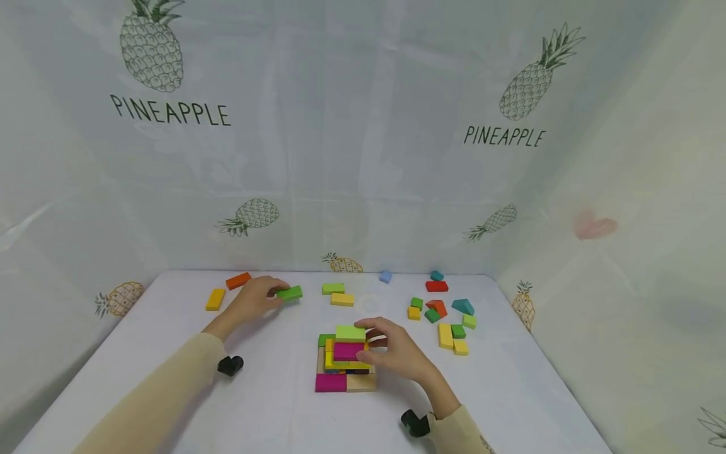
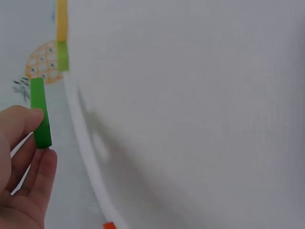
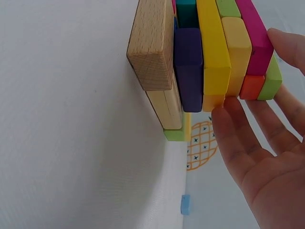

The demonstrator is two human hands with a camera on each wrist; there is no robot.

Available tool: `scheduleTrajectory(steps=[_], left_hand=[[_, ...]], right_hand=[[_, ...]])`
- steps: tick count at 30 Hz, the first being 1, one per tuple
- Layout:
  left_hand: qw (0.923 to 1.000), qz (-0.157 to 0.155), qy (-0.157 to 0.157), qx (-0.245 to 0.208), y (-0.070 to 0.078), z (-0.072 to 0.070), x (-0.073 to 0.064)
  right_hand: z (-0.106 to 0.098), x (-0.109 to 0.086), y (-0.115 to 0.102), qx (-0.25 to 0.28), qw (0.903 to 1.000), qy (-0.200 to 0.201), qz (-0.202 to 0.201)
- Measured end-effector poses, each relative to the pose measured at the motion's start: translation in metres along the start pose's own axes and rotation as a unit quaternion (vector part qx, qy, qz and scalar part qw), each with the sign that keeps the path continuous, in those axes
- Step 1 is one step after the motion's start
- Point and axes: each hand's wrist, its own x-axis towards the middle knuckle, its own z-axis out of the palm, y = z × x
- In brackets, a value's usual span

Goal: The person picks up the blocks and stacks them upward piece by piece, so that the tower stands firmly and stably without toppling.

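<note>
The left hand's (image 1: 255, 299) grip is clamped on a green rectangular wooden block (image 1: 292, 293) near the back of the white worktop (image 1: 272, 403). The right hand (image 1: 398, 350), thumb and fingers apart, is at the side of the multicoloured stack of wooden blocks (image 1: 347, 352); a light touch seems best, lest the narrow upper tiers shift.

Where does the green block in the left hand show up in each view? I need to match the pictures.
Head: the green block is left of centre, below mid-height, pinched in the left hand.
Left wrist: near the left edge, about mid-height, standing lengthwise up the picture.
Right wrist: not in it.
Shared landmark: the orange pineapple print, near the middle in the head view, shows in all three.
</note>
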Motion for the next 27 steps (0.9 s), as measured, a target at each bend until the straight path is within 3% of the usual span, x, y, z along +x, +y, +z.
scheduleTrajectory(steps=[8, 16, 21, 27], left_hand=[[0.9985, 0.053, 0.003, 0.016, 0.054, 0.004, -0.019], [0.9909, 0.133, 0.000, -0.019, 0.102, 0.007, -0.043], [0.9839, 0.174, -0.024, -0.030, 0.124, 0.012, -0.049], [0.9802, 0.182, -0.059, -0.050, 0.139, 0.021, -0.053]], right_hand=[[0.000, -0.001, -0.003, 0.003, 1.0000, -0.002, 0.002], [-0.001, 0.000, -0.004, 0.002, 1.0000, -0.003, -0.006], [-0.002, 0.000, -0.004, -0.003, 1.0000, -0.002, -0.009], [-0.001, 0.000, -0.003, -0.007, 0.9999, -0.004, -0.009]])
